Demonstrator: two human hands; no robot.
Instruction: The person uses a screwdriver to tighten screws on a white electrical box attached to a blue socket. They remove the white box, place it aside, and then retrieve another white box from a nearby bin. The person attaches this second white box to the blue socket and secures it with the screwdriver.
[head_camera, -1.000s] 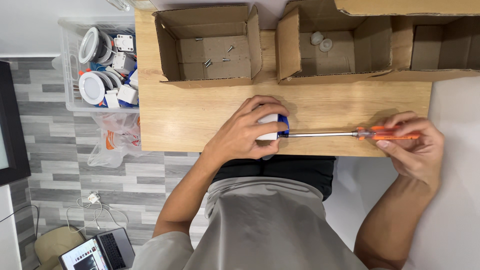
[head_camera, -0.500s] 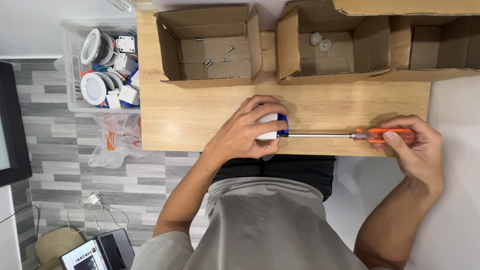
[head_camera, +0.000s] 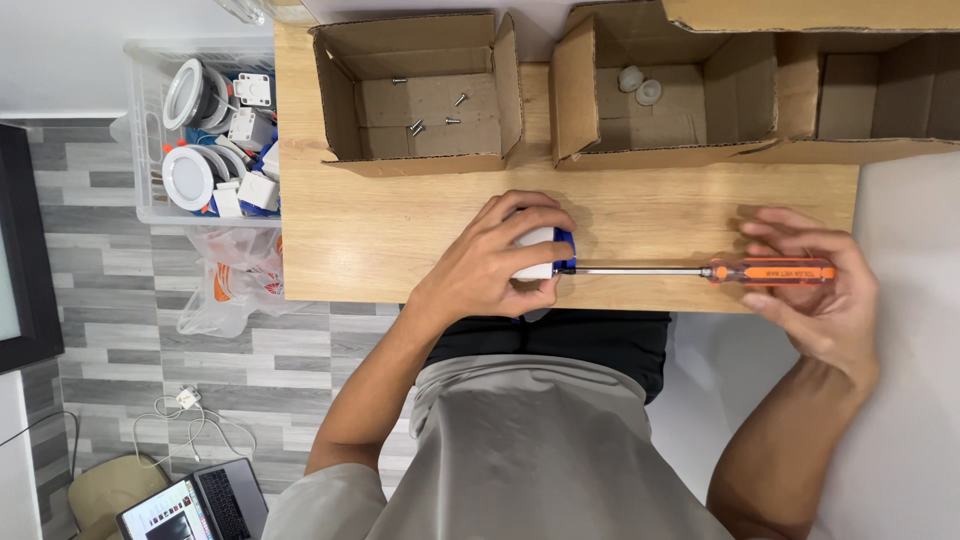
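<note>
My left hand (head_camera: 500, 262) is clamped over a small white-and-blue part (head_camera: 545, 255) at the centre of the frame, pinning it to the wooden bench (head_camera: 380, 230) near its front edge. My right hand (head_camera: 815, 290), out at the right of the frame, curls its fingers around the orange handle of the screwdriver (head_camera: 700, 270), and the steel shaft runs level leftward until its tip meets the blue side of the part. I can't see the screw itself; my fingers hide it.

Here's the risk as I judge it: the shaft is long and I'm holding it at the far end, so any wobble could walk the tip off the screw and into my left fingers right beside it. The part also sits close to the bench edge, so a hard push might skid it toward my lap.

In the upper middle of the frame an open cardboard box (head_camera: 420, 90) holds a few loose screws (head_camera: 418, 125). The box to its right (head_camera: 660, 85) holds two small white caps (head_camera: 640, 85). A clear bin of round white fittings (head_camera: 190, 150) sits at upper left.
</note>
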